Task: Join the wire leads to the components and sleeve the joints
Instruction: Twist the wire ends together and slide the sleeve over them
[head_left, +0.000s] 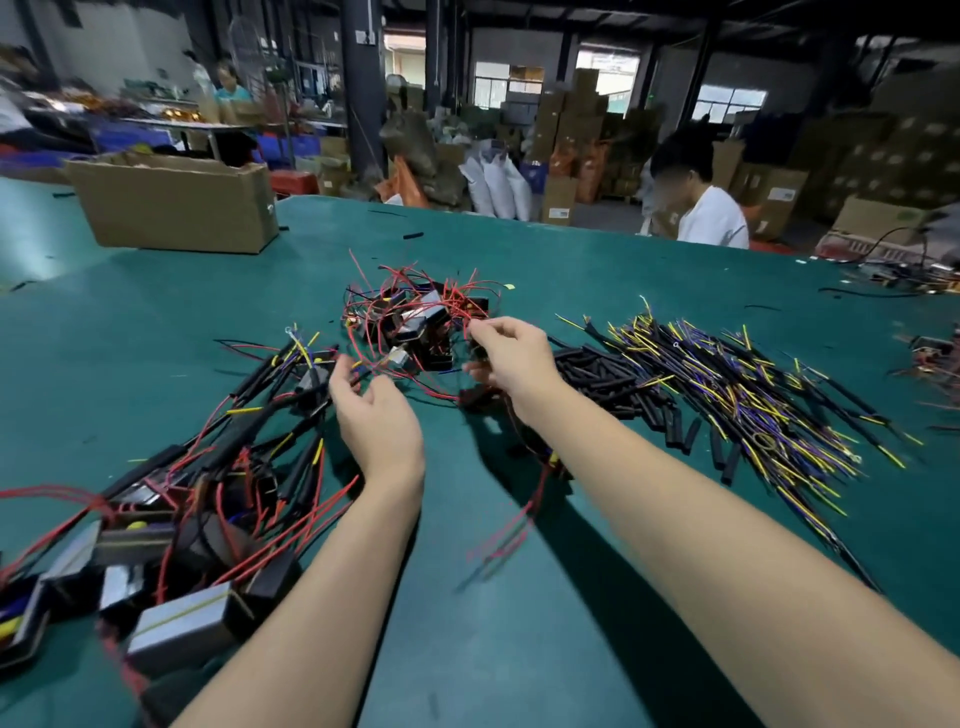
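Over the matte green table (597, 291), the right hand (511, 358) pinched thin red wire at the tangled pile of glossy black box-shaped components (418, 327), while the left hand (374, 410) hung loosely curled, holding nothing, beside short black sleeve tubes (613, 379).

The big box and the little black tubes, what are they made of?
The box looks like cardboard: plain brown, dull, with folded flaps and raw edges. The black tubes look like soft plastic or rubber sleeving: matte, short-cut and slightly bent, but the picture cannot settle which.
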